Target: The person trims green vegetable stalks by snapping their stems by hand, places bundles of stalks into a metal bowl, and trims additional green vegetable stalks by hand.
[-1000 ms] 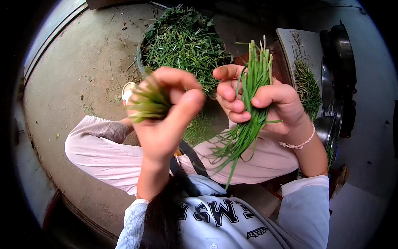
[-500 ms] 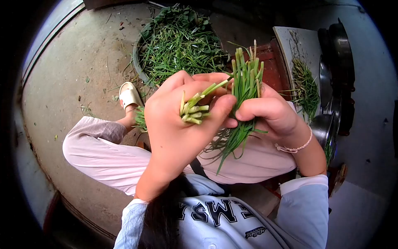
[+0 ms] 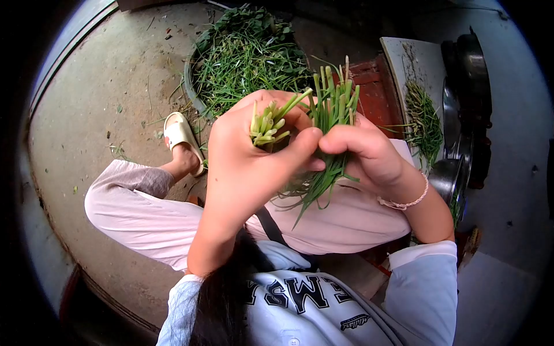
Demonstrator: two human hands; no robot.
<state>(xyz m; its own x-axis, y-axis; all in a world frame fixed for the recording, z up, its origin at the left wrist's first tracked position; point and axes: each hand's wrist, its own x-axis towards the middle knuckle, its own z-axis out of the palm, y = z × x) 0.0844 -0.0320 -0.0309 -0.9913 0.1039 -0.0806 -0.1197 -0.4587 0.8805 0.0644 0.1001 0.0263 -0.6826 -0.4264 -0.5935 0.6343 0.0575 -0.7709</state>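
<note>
My left hand (image 3: pixel 248 155) is wrapped round a small bundle of green stalks (image 3: pixel 268 126), whose pale cut ends stick out above the fist. In my right hand (image 3: pixel 369 150) is a larger bunch of long green stalks (image 3: pixel 333 106), stem ends up and thin leaves hanging below the fingers. Both thumbs meet at the near side of the larger bunch, and the left fingertips are partly hidden behind it. A braided bracelet (image 3: pixel 408 205) circles the right wrist.
Beyond my hands stands a round container (image 3: pixel 192 92) heaped with loose greens (image 3: pixel 248 63). On the right, a pale board (image 3: pixel 424 63) bears another pile of stalks (image 3: pixel 424 118), beside metal pans (image 3: pixel 450 179). A sandalled foot (image 3: pixel 182 144) rests on the floor at the left.
My left hand has moved right from well apart to touch the bunch in my right hand. Both hands have since shifted slightly, and the right-hand bunch sits a little further left.
</note>
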